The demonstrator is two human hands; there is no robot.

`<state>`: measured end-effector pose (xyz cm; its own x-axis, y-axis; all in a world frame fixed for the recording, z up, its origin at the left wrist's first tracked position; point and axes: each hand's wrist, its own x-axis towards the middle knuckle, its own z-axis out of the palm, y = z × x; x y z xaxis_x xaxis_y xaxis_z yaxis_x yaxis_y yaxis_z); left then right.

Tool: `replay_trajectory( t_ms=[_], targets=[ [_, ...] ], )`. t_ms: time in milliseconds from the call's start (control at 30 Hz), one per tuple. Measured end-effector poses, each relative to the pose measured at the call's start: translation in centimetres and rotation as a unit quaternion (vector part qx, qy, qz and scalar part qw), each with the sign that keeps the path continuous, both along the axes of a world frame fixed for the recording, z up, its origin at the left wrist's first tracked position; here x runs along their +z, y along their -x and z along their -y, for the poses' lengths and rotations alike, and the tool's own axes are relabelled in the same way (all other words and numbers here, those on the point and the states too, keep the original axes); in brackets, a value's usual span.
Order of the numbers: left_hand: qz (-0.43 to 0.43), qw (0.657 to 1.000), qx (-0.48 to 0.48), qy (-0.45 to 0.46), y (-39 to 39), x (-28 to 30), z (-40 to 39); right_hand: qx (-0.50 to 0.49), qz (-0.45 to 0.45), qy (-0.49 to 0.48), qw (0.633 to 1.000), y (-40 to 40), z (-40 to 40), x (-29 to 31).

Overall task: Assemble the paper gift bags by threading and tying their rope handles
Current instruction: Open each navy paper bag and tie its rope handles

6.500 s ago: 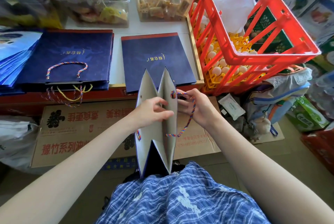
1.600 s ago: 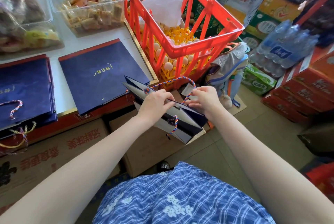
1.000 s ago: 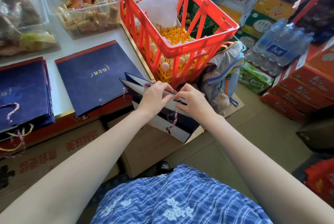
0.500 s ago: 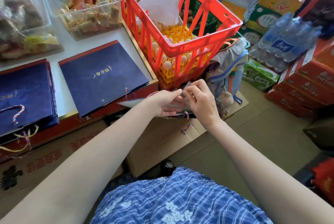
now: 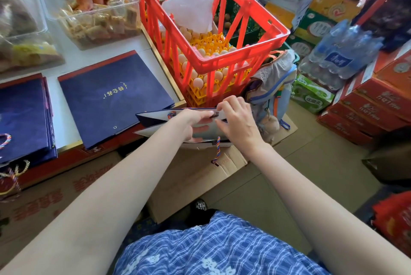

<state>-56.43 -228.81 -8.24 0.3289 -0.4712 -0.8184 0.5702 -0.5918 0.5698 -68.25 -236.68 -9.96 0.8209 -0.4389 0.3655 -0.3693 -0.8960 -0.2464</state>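
A navy paper gift bag (image 5: 155,118) with a pale inside lies nearly flat and edge-on in front of me, its mouth open to the left. My left hand (image 5: 193,122) reaches between the bag's walls and grips one of them. My right hand (image 5: 236,122) pinches the bag's upper wall at its right end. A knot of the multicoloured rope handle (image 5: 170,115) shows on the upper wall. One loose rope end (image 5: 216,151) hangs below the bag. Flat navy bags lie on the counter: one (image 5: 111,97) on its own and a stack (image 5: 24,117) at the left.
A red crate (image 5: 222,61) with egg trays stands just behind my hands. Clear snack tubs (image 5: 97,17) sit at the back of the counter. Cardboard boxes (image 5: 200,177) lie below the bag. Bottled water (image 5: 340,52) and red cartons (image 5: 367,110) fill the right.
The bag has tipped from upright in my lap to nearly flat at counter height. My right hand let go of the rope loop and now pinches the bag's wall.
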Motion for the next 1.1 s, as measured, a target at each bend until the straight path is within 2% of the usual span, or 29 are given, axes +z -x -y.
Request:
replay_trajectory(
  t_ms=[100, 200, 267, 333, 433, 500, 567, 633, 700, 767, 867, 967, 1000, 1100],
  targets=[
    [-0.010, 1.000, 0.008, -0.004, -0.3, -0.2, 0.2, 0.016, -0.024, -0.006, 1.000, -1.1, 0.6, -0.4],
    [-0.015, 1.000, 0.015, 0.011, -0.3, 0.0, 0.6, -0.012, -0.031, -0.048, 0.998, -1.8, 1.3, -0.8],
    [-0.007, 0.999, 0.022, 0.027, -0.1, 0.2, 1.1, -0.021, 0.016, -0.152, 0.988, -2.1, 1.3, -0.5],
    [-0.015, 0.999, 0.029, 0.041, -0.1, 0.5, 1.5, -0.007, 0.063, -0.270, 0.961, -2.3, 1.5, 0.4],
    [-0.051, 0.997, 0.023, 0.044, -0.9, 0.3, 1.9, 0.009, 0.038, -0.378, 0.925, -2.2, 3.2, 2.0],
    [-0.060, 0.996, 0.045, 0.049, -1.2, 0.3, 2.3, 0.005, 0.015, -0.415, 0.910, -2.1, 4.4, 2.6],
    [-0.014, 0.995, 0.071, 0.063, -0.8, 0.5, 2.6, -0.022, 0.019, -0.412, 0.911, -2.5, 5.0, 2.7],
    [0.132, 0.985, 0.065, 0.087, -0.3, -0.1, 2.8, -0.047, 0.020, -0.388, 0.920, -3.1, 5.0, 2.6],
    [0.328, 0.939, -0.014, 0.103, -0.2, -1.0, 2.3, -0.059, 0.011, -0.373, 0.926, -3.7, 4.7, 2.6],
    [0.474, 0.869, -0.084, 0.115, -0.2, -1.3, 1.5, -0.066, 0.001, -0.347, 0.935, -4.1, 4.5, 2.6],
    [0.629, 0.754, -0.147, 0.119, -0.6, -1.8, 0.9, -0.070, -0.025, -0.338, 0.938, -4.3, 4.5, 2.8],
    [0.728, 0.647, -0.195, 0.114, -1.0, -2.1, 0.8, -0.048, -0.069, -0.333, 0.939, -4.4, 4.6, 3.1],
    [0.746, 0.628, -0.194, 0.108, -1.1, -2.2, 0.8, -0.044, -0.077, -0.330, 0.940, -4.4, 4.7, 3.2],
    [0.762, 0.621, -0.160, 0.091, -0.8, -2.0, 0.9, -0.044, -0.089, -0.329, 0.939, -4.5, 4.9, 3.4]
  ],
)
